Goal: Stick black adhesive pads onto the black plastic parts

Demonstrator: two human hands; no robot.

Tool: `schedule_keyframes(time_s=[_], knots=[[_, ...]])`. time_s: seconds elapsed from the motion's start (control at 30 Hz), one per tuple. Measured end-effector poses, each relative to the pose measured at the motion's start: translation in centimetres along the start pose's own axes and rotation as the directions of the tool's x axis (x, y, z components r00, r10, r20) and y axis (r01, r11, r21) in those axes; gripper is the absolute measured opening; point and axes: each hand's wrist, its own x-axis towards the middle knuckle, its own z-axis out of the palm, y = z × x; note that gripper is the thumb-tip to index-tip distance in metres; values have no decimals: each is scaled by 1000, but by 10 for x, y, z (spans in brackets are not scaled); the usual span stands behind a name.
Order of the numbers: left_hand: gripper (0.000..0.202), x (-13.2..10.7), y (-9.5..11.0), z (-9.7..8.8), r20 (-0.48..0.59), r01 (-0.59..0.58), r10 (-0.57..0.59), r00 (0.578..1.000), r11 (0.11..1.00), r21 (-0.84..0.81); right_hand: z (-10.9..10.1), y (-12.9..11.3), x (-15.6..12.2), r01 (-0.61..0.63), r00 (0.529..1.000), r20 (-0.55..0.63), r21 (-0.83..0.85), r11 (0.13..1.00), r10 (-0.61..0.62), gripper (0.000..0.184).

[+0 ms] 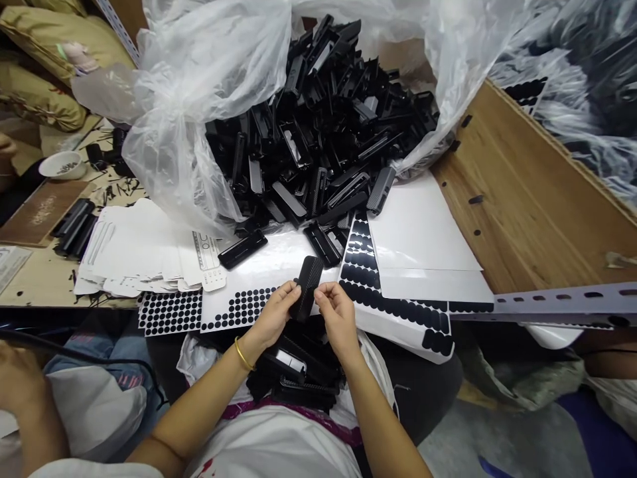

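Note:
My left hand [277, 311] grips a black oblong plastic piece [307, 285] with a carbon-like woven pattern, thumb on its near face. My right hand [338, 315] is at the piece's right edge with thumb and forefinger pinched together; whether something small is between them I cannot make out. Just beyond lie sheets of round black stickers [246, 307], with larger black dots on the sheet [393, 305] to the right. More black pieces [298, 372] rest in my lap below both hands.
A big heap of black plastic pieces [323, 133] spills from a clear plastic bag [184, 153]. White cards [144, 245] are stacked at left, near a white bowl [62, 164]. A wooden board wall [537, 199] bounds the right. Another person's hand [20, 378] shows at lower left.

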Motion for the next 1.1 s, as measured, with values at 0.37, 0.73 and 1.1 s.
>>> schedule_keyframes(time_s=[0.37, 0.73, 1.1], knots=[[31, -11, 5, 11, 50, 123, -114, 992, 953, -276, 2, -6, -9, 54, 993, -97, -189, 981, -73, 11], [29, -10, 1, 11, 46, 40, -31, 998, 980, -196, -3, -1, -11, 169, 958, -119, -495, 852, -259, 3], [23, -2, -3, 21, 229, 249, -197, 953, 942, -225, -142, 1, -50, -72, 876, -293, -864, 498, -383, 14]])
